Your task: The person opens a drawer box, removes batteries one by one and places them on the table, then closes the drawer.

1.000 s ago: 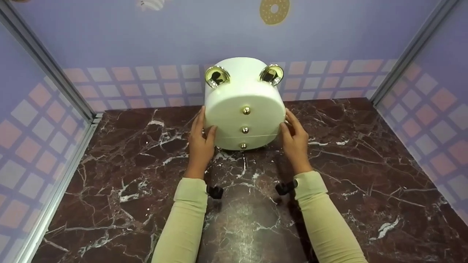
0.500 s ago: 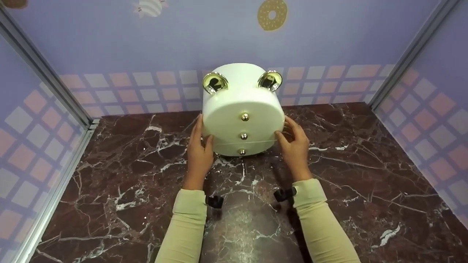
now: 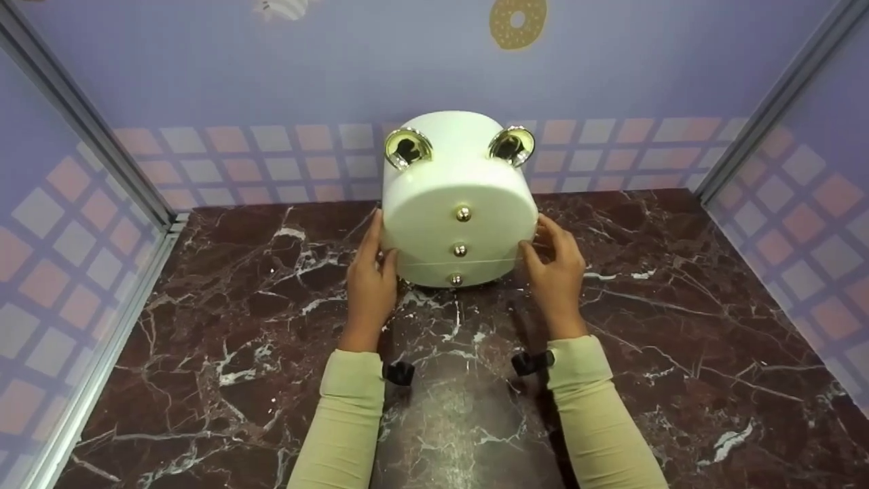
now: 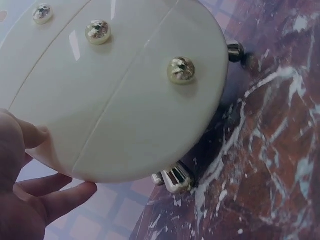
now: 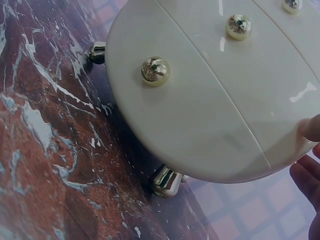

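Note:
A rounded white box (image 3: 424, 234) with gold ears (image 3: 407, 148) and three gold knobs (image 3: 460, 250) down its front stands near the back wall. My left hand (image 3: 370, 288) holds its left side and my right hand (image 3: 557, 285) its right, thumbs by the front edge, fingers along the sides. In the left wrist view, the left hand (image 4: 30, 175) touches the box's rim (image 4: 125, 177) beside a seam. The right hand (image 5: 310, 160) has its thumb on the front face in the right wrist view. Metallic feet (image 5: 167, 181) support the box; its back is hidden.
Dark red marbled table (image 3: 237, 339) lies under the box and forearms. A purple back wall (image 3: 271, 75) with pink and white squares rises behind, and side walls (image 3: 41, 204) stand left and right. Small black devices (image 3: 398, 372) sit at both wrists.
The head view has shifted slightly. My left hand sits a little lower along the box's side; my right hand still holds the other side. The box shows no clear movement on the table.

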A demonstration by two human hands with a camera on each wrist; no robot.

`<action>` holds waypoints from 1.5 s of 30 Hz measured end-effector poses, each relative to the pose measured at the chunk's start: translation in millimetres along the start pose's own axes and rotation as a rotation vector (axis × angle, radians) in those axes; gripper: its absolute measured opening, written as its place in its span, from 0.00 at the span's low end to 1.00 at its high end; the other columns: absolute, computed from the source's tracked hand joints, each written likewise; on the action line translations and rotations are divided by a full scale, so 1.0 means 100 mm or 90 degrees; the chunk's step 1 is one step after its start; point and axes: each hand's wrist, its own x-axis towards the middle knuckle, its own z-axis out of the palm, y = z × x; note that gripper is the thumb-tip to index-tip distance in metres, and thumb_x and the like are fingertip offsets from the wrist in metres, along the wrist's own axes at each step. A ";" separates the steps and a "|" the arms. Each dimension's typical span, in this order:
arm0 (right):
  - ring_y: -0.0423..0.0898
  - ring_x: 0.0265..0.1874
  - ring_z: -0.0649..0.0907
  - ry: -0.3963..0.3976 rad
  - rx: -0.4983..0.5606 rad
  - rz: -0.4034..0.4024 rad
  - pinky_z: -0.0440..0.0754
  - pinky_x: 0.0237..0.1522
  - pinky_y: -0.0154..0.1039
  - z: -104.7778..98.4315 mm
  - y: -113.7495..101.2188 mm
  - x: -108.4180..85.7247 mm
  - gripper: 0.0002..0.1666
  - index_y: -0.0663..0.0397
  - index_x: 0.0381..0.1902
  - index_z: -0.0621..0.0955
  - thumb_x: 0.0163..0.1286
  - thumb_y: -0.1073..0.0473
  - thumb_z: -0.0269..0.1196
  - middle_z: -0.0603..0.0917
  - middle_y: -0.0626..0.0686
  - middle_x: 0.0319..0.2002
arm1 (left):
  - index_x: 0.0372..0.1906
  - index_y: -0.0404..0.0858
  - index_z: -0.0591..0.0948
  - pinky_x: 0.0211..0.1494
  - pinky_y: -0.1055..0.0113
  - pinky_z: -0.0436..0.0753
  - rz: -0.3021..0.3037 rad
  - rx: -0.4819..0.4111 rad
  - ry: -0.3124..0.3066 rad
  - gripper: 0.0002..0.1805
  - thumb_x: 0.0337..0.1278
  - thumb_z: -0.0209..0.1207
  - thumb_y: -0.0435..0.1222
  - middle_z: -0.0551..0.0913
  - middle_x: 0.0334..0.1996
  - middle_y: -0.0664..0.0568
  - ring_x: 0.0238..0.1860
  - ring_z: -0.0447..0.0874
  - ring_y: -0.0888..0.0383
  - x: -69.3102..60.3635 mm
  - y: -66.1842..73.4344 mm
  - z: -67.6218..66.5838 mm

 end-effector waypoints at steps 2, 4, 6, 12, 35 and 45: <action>0.50 0.40 0.86 0.004 -0.008 -0.006 0.87 0.42 0.41 0.00 0.00 0.01 0.27 0.54 0.57 0.80 0.58 0.65 0.71 0.84 0.58 0.44 | 0.75 0.52 0.59 0.69 0.56 0.73 0.003 0.005 0.004 0.37 0.65 0.56 0.30 0.64 0.73 0.52 0.69 0.69 0.47 -0.01 -0.01 0.00; 0.50 0.40 0.86 0.007 -0.016 -0.013 0.87 0.41 0.40 -0.01 -0.01 0.01 0.26 0.55 0.56 0.81 0.58 0.65 0.71 0.84 0.58 0.43 | 0.75 0.53 0.59 0.68 0.56 0.75 0.006 0.006 0.007 0.36 0.65 0.56 0.30 0.65 0.73 0.52 0.68 0.71 0.47 -0.01 -0.02 -0.01; 0.50 0.39 0.86 0.013 -0.016 -0.023 0.87 0.41 0.40 -0.01 -0.02 0.02 0.25 0.56 0.56 0.81 0.59 0.64 0.71 0.84 0.59 0.43 | 0.75 0.53 0.60 0.68 0.56 0.75 0.012 0.005 0.011 0.36 0.65 0.56 0.30 0.66 0.72 0.52 0.67 0.71 0.48 -0.01 -0.03 -0.01; 0.53 0.39 0.85 0.058 -0.014 -0.071 0.87 0.40 0.38 0.01 -0.08 0.05 0.23 0.57 0.52 0.82 0.58 0.62 0.72 0.83 0.58 0.42 | 0.74 0.50 0.61 0.67 0.57 0.76 0.017 0.004 0.017 0.34 0.65 0.56 0.30 0.67 0.72 0.52 0.66 0.72 0.49 0.01 -0.04 -0.02; 0.49 0.39 0.85 0.080 0.039 -0.165 0.86 0.41 0.36 0.16 -0.49 0.16 0.18 0.59 0.46 0.84 0.56 0.65 0.73 0.86 0.55 0.40 | 0.74 0.51 0.63 0.66 0.57 0.76 0.031 0.006 0.036 0.34 0.65 0.56 0.31 0.69 0.70 0.50 0.66 0.72 0.48 0.10 -0.01 -0.04; 0.51 0.38 0.85 0.071 0.092 -0.177 0.87 0.43 0.37 0.26 -0.59 0.06 0.18 0.63 0.45 0.83 0.54 0.67 0.73 0.86 0.58 0.40 | 0.73 0.47 0.64 0.71 0.56 0.72 0.036 0.015 0.036 0.33 0.64 0.56 0.30 0.69 0.70 0.51 0.68 0.71 0.49 -0.01 -0.06 -0.01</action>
